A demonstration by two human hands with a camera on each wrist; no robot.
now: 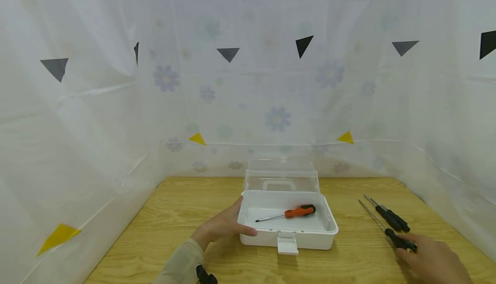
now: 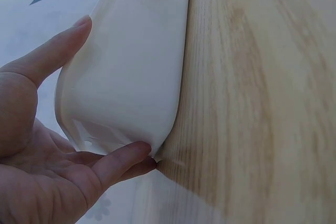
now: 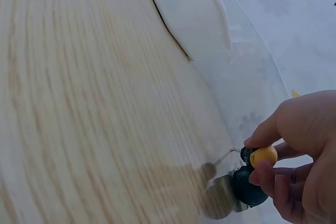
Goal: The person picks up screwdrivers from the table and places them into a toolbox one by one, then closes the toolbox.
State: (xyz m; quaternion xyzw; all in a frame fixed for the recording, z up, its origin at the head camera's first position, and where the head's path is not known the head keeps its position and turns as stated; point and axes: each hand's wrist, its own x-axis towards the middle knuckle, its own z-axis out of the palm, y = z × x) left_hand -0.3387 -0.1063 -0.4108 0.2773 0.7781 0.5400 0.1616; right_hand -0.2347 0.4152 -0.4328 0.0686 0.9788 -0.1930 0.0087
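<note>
A white plastic toolbox (image 1: 263, 238) sits on the table, its see-through lid (image 1: 282, 180) raised at the back. My left hand (image 1: 222, 225) grips its left end, thumb on the front side and fingers round the end wall. Inside the box lies an orange-and-black screwdriver (image 1: 299, 211). To the right, my right hand (image 1: 435, 256) pinches the handle of a black screwdriver (image 1: 399, 241), whose shaft points away from me. In the right wrist view the rounded yellow handle end (image 3: 266, 156) shows between thumb and fingers. Two more dark-handled screwdrivers (image 1: 391, 219) lie just beyond it.
A white latch (image 1: 287, 244) hangs folded out at the box's front. The wooden table (image 1: 186, 198) is bounded at the back and sides by pale plastic sheeting (image 1: 248, 103) with flower prints and dark and yellow triangles.
</note>
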